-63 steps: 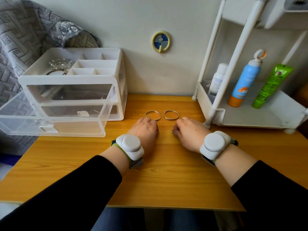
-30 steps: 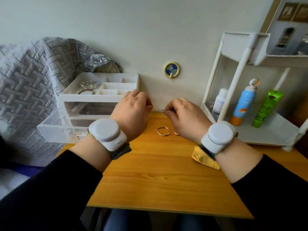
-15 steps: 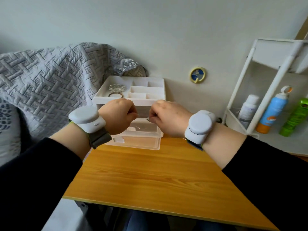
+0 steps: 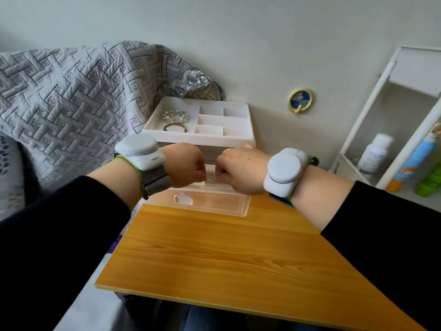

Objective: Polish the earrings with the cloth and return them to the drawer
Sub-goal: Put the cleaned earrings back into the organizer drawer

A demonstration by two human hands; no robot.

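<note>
My left hand point(image 4: 186, 166) and my right hand point(image 4: 241, 170) are raised side by side with fingers curled, knuckles almost touching. Between their fingertips they pinch a thin, small metal earring point(image 4: 212, 180), only partly visible. Both hands hover over the clear drawer point(image 4: 210, 201), which is pulled out of the white jewellery organizer point(image 4: 198, 137) at the back of the wooden table point(image 4: 226, 254). The hoop earrings and the cloth are not in view.
Bracelets point(image 4: 175, 115) lie in the organizer's top tray. A grey quilt point(image 4: 71, 99) is draped at the left. A white shelf point(image 4: 381, 111) at the right holds a white bottle point(image 4: 374, 151), a blue spray point(image 4: 415, 158) and a green tube point(image 4: 429, 180).
Both hands lifted from the table beside the two hoop earrings and moved left to above the open drawer, still pinching the thin piece. The view swung left, so the hoops and yellow cloth left it.
</note>
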